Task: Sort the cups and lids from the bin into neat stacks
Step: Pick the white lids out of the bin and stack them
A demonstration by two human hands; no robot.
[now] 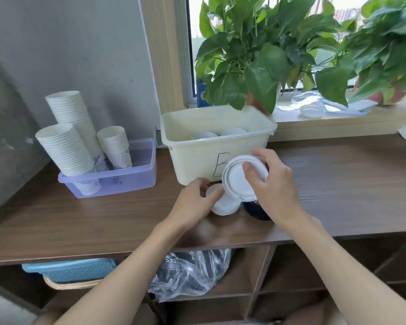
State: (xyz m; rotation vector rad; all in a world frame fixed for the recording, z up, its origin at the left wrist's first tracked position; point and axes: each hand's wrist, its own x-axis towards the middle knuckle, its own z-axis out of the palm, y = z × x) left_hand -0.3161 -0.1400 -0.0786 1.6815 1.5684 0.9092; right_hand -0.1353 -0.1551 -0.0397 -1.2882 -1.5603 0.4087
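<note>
**Item: lid in transit from bin to lid stack**

- **Right hand** (270, 186): clamped on one white lid (234, 182), thumb pressed on its top face and fingers curled behind the rim. The lid is tilted, raised just in front of the bin and directly above the stack, most likely so its rim can be lined up before it is seated.
- **Left hand** (195, 202): fingers and thumb curled round the top of the lid stack (225, 206), which stands on the desk (338, 184). The hold appears meant to steady the stack while the next lid goes on.
- **Bin** (197, 160): cream, with a letter inked on its front. It stands at the back of the desk, within easy reach. A few white pieces (204, 135) remain inside; from this angle they may be cups or lids, I cannot tell which.
- **Dark item** (256, 211): just right of the lid stack, largely hidden under the right wrist. It is possibly a second pile, kept apart by kind.
- **Tray** (127, 181): clear violet, well to the left, holding three nested columns of paper cups (66, 148) that lean on the wall.
- **Plant** (256, 66): on the sill behind the bin.

Status, by judgement: sorting is part done, and the held lid is not yet seated.
</note>
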